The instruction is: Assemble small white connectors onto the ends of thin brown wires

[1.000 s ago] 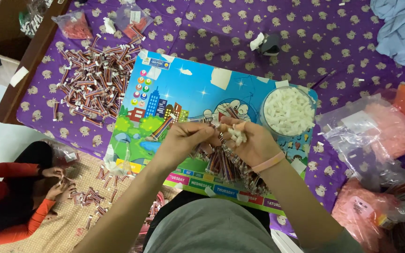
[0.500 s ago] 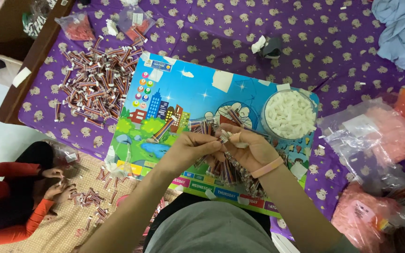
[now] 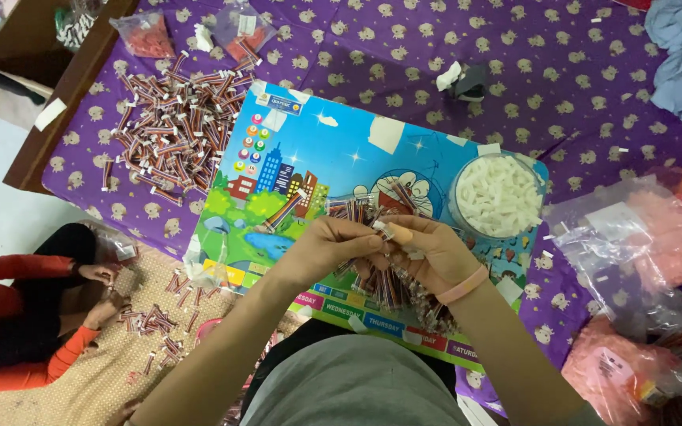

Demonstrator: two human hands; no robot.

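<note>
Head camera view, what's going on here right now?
A person seated at a colourful cartoon board pinches a small striped wire piece between the left hand and right hand, above a pile of similar pieces. A bowl of white bits sits on the board's right end, and a larger heap of wire pieces lies on the purple cloth. Another person in red sleeves handles pieces on the floor.

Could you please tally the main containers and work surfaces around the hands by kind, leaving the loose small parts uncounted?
Colourful cartoon board: 1
Clear tub of white pieces: 1
Clear bags of pink or red parts, right side: 2
Small bags of red parts, top left: 2
Total: 6
</note>
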